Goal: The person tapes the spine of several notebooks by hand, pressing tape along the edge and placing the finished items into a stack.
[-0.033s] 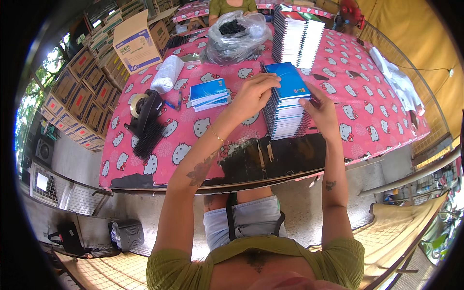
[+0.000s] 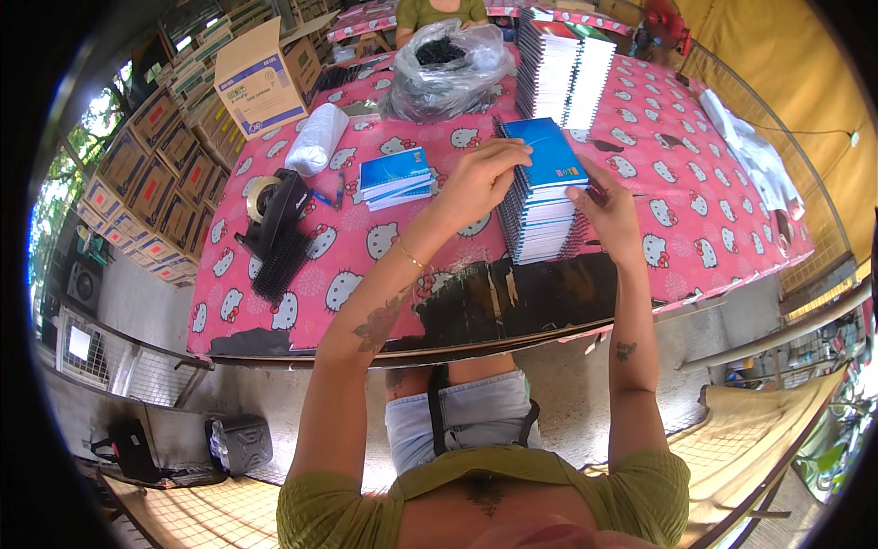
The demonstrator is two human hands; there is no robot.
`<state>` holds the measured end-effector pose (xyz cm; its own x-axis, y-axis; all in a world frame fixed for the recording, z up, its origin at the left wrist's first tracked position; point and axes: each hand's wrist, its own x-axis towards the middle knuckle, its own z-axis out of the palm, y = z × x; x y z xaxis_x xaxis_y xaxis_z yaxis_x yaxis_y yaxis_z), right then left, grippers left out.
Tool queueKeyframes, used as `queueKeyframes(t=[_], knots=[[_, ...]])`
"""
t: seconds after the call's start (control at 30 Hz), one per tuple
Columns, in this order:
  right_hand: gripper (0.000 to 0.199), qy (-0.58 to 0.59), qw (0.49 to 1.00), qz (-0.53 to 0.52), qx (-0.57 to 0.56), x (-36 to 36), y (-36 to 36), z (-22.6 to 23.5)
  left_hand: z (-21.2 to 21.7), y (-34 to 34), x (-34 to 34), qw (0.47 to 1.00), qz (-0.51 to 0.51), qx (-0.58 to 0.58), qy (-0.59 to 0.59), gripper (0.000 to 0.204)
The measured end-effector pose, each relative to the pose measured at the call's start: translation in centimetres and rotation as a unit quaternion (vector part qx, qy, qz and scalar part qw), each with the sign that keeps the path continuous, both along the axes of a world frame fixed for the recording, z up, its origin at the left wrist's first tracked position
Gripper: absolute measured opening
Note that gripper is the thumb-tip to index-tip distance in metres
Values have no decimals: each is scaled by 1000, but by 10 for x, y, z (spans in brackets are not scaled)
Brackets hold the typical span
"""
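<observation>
A tall stack of blue spiral notebooks [image 2: 546, 224] stands near the table's front edge, with a blue-covered notebook [image 2: 549, 156] on top. My left hand [image 2: 492, 172] has its fingers curled closed over the left, coiled edge of the top notebook. At the right side of the stack, my right hand [image 2: 605, 203] grips the upper notebooks, thumb at the near corner and fingers partly hidden behind them. Left of the stack lies a small pile of blue notepads [image 2: 396, 178]. Behind it rise taller stacks of spiral notebooks [image 2: 565, 78].
On the pink patterned table [image 2: 366, 316] are a black tape dispenser [image 2: 279, 210], black binding coils [image 2: 282, 265], a white plastic roll [image 2: 316, 139] and a clear bag [image 2: 448, 73] of black pieces. A cardboard box [image 2: 265, 82] is at the far left; another person [image 2: 443, 13] sits opposite.
</observation>
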<state>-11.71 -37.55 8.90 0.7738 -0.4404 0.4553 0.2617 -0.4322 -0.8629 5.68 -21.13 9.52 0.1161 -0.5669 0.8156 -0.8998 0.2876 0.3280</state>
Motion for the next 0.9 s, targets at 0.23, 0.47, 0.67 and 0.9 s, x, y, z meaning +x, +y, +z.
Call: queueKeyframes(t=[0.23,0.47,0.67,0.9], knots=[[52,-54,996,-45,-47,-4,5,-2,-5,6,-3,997,38,-66,15,26],[29,-142,986,67,-61,-35,87,-3,-73,109,93,942,329,46,-47,25],[32,-9,976,217,-27,13,127,-54,-99,122,114,917,345,141,-143,22],[45,21,971,240,12,24,133,-67,-92,132,110,908,364,115,-170,26]])
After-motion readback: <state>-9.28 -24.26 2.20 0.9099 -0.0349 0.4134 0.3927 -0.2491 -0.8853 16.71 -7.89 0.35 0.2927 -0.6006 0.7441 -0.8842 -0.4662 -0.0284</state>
